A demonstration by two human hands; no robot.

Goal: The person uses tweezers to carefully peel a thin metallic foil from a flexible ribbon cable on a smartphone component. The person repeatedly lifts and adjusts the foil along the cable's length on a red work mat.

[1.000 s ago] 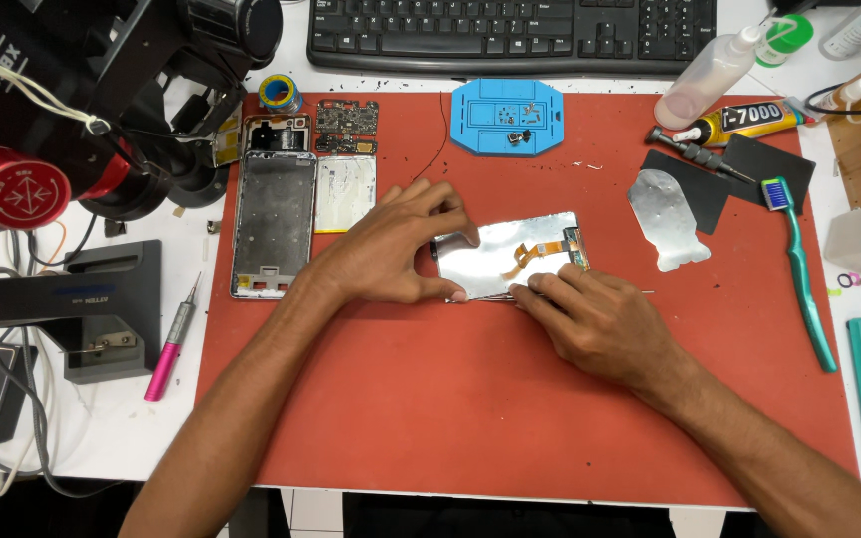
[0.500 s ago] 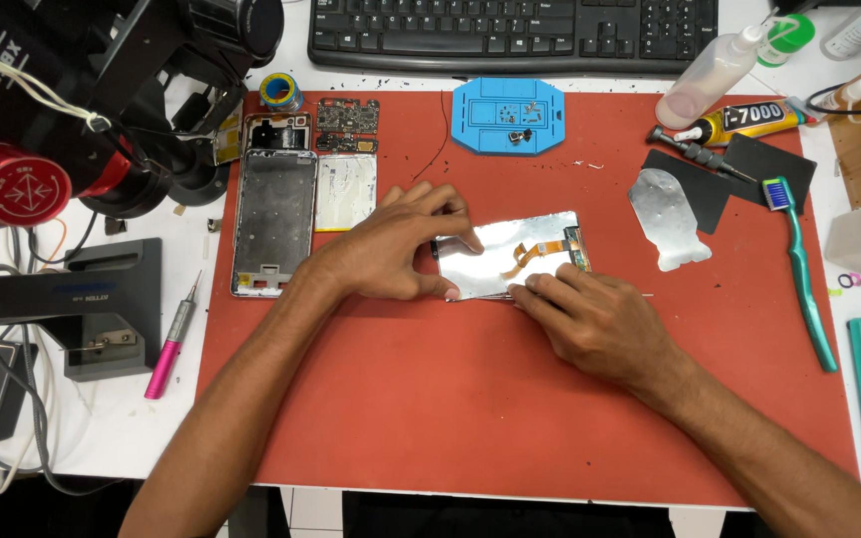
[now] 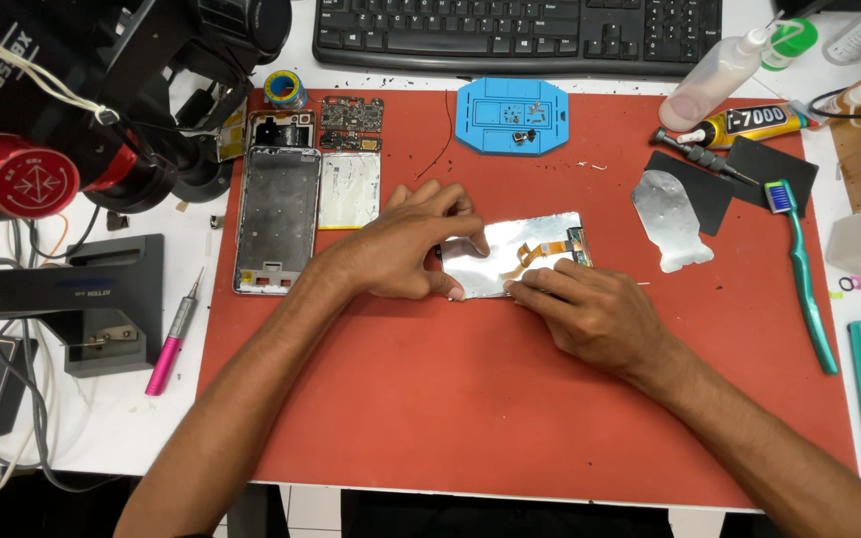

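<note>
Red matting [image 3: 470,428] covers most of the white bench, with a black keyboard [image 3: 520,35] along the far edge. At far right lie a yellow-and-black glue tube [image 3: 749,125] bearing a printed label, a clear squeeze bottle [image 3: 715,80] and a green toothbrush [image 3: 804,279]; a blue moulded tray [image 3: 510,115] sits far centre, and a bare phone frame [image 3: 276,219] lies at left. Mid-mat rests a silvery screen panel [image 3: 515,254] with an orange flex strip. The left hand [image 3: 401,244] presses flat on its left end, fingers curled over the edge; the right hand [image 3: 590,309] pins its near edge with fingertips together.
</note>
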